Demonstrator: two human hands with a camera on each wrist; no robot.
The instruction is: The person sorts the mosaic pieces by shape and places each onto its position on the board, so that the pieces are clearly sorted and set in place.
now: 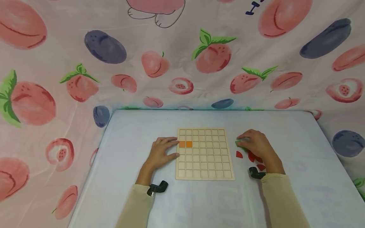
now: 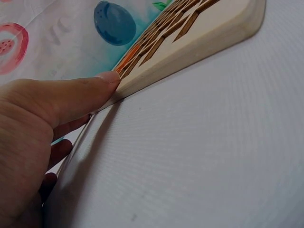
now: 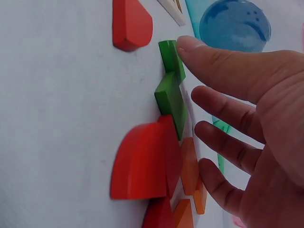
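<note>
A square wooden grid board [image 1: 209, 158] lies on the table, with two orange square tiles [image 1: 189, 144] side by side in a row near its left edge. My left hand [image 1: 161, 153] rests at that edge, its thumb and fingertips spread along the side of the board. To the right of the board, my right hand [image 1: 258, 144] is over a group of loose pieces, fingers loosely bent and apart. In the right wrist view its thumb tip is right at a small green piece [image 3: 170, 59]; another green piece [image 3: 171, 102] lies beside it.
A rounded red piece [image 3: 132, 23] lies apart from the group, nearer the board. Several more red pieces [image 3: 140, 164] and orange pieces [image 3: 189, 166] lie under the right hand. A fruit-patterned cloth [image 1: 179, 63] hangs behind the white table [image 1: 205, 202].
</note>
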